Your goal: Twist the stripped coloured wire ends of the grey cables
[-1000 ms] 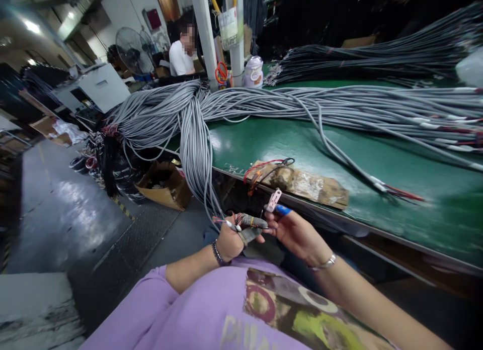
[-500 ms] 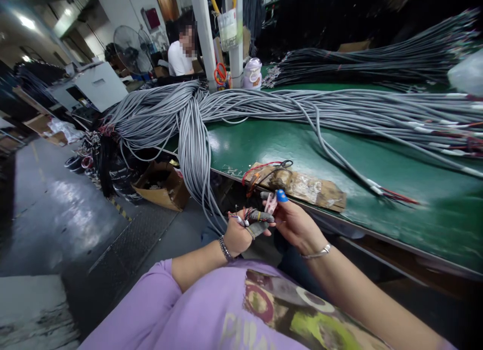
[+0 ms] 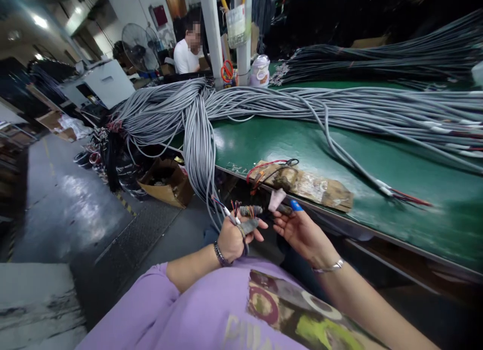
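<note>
My left hand point(image 3: 232, 238) is closed around the end of a grey cable, which has a white sleeve point(image 3: 234, 219) and thin coloured wires point(image 3: 219, 203) fanning out. Grey wrapping point(image 3: 251, 209) covers its thumb and index finger. To its right is my right hand point(image 3: 296, 229), with a blue cover point(image 3: 296, 205) on the thumb and the fingers apart. A pink piece point(image 3: 276, 200) with a dark part sits at its index finger. Whether that piece is worn or held is unclear. The two hands are separated by a small gap, in front of the bench edge.
A green bench point(image 3: 264, 139) carries a long bundle of grey cables point(image 3: 264, 101), part of which hangs over the edge. A taped cardboard strip point(image 3: 313, 186) lies near the edge. On the floor stands a cardboard box point(image 3: 166, 184). A person point(image 3: 184, 56) sits at the back.
My hands have moved apart: the right went right, away from the cable end, and its thumb lifted off the pink piece. My left hand keeps its hold; the view shifted slightly.
</note>
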Action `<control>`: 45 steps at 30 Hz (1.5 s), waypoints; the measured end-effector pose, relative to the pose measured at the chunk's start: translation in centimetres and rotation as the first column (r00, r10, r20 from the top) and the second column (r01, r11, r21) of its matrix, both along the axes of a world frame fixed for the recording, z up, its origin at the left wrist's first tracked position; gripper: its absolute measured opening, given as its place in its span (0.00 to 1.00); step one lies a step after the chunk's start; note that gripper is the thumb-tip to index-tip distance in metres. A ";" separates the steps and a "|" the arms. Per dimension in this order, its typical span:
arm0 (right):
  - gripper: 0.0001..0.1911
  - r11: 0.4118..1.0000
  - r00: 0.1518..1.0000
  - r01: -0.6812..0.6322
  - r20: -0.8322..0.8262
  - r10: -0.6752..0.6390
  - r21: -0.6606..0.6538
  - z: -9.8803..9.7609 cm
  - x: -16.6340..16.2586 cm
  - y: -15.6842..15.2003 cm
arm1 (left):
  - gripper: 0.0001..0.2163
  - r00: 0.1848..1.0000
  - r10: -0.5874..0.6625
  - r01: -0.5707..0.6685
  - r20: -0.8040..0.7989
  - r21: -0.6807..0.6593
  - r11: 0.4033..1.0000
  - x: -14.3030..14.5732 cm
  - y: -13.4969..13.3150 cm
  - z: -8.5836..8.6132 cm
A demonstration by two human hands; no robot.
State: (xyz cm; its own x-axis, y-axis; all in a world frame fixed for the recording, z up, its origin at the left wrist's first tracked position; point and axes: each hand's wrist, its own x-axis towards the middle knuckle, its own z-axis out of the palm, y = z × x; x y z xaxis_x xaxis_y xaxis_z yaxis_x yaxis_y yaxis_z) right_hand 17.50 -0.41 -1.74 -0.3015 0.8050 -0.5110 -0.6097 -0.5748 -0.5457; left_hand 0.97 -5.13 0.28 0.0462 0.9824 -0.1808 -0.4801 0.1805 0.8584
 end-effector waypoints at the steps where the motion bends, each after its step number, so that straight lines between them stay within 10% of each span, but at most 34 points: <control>1: 0.15 1.000 1.000 0.008 0.009 -0.008 -0.023 -0.2 0.1 -0.2 | 0.20 1.000 0.025 -0.025 -0.002 -0.012 1.000 -0.1 -0.1 0.2; 21: 0.05 0.990 0.994 -0.069 0.090 0.059 0.122 -2.3 1.7 -3.5 | 0.19 0.988 0.043 -0.051 -0.147 -0.050 0.997 1.0 -1.3 -0.9; 30: 0.09 0.937 0.928 0.118 0.300 -0.222 0.327 -1.4 2.5 -4.6 | 0.17 0.984 0.040 -0.052 -0.174 -0.068 0.996 1.8 0.4 -2.9; 39: 0.14 0.700 0.793 -0.335 0.590 -0.152 0.631 1.2 0.7 -5.0 | 0.19 0.968 -0.210 0.194 -0.140 -0.122 0.973 2.0 -1.1 -2.0; 45: 0.11 0.671 0.744 -0.442 0.662 -0.097 0.595 2.6 -1.5 -4.1 | 0.25 0.969 -0.210 0.208 -0.134 -0.026 0.978 2.0 -1.4 -2.0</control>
